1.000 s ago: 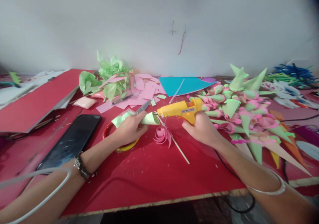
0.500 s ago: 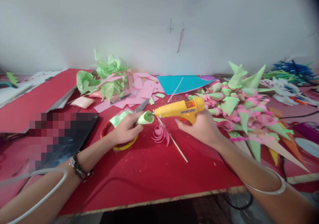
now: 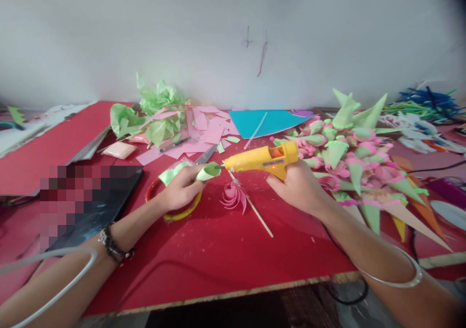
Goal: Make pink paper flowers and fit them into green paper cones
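My left hand (image 3: 184,187) is closed on a small rolled cone of light green paper (image 3: 208,171), its wide end facing right. My right hand (image 3: 300,184) grips a yellow glue gun (image 3: 260,158) by its handle. The gun's nozzle points left and reaches the cone's opening; whether it touches the paper I cannot tell. Beneath the gun, a pink curled paper flower (image 3: 234,197) lies on the red table, beside a thin pale stick (image 3: 259,216). Behind my left hand are a roll of tape (image 3: 183,215) and scissors (image 3: 206,154), both partly covered.
Green and pink paper scraps (image 3: 214,129) lie at the back, near a blue sheet (image 3: 269,123). At the right is a heap of pink and green paper cones (image 3: 358,158). A dark tablet (image 3: 109,211) lies at the left. The gun's cord (image 3: 335,240) runs over the table's front edge (image 3: 255,292).
My left hand and the green cone have shifted slightly left and tilted a little. The glue gun stays at the cone's opening. My right index finger has moved closer to the handle.
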A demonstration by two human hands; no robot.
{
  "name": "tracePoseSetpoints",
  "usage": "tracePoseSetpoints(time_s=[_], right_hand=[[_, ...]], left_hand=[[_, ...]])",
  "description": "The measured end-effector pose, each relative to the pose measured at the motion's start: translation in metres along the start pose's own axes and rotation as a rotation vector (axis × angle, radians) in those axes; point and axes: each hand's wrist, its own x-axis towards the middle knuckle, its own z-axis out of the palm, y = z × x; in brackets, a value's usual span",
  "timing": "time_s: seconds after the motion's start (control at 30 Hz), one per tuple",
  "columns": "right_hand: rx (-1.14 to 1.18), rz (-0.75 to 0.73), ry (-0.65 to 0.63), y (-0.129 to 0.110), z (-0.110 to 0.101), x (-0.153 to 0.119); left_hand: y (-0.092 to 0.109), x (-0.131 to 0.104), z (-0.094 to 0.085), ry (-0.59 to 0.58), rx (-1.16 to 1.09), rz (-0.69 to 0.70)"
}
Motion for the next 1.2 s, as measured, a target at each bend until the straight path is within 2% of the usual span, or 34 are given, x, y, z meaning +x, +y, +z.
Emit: tracePoseSetpoints(time_s=[0.23, 0.6, 0.8, 1.2], right_hand=[[0.021, -0.088, 0.079, -0.004, -0.003, 0.002], [-0.104, -0.078, 0.025, 0.004, -0.001, 0.000], [-0.103, -0.037, -0.017, 0.002, -0.001, -0.002], [0.098, -0.029, 0.038, -0.004, 0.005, 0.000]], left_hand=[[0.001, 0.001, 0.000, 0.015, 0.075, 0.039], [0.010, 0.002, 0.000, -0.018, 0.281, 0.034], [0.010, 0.001, 0.001, -0.043, 0.267, 0.025], [0.008, 0.000, 0.002, -0.092, 0.211, 0.005]])
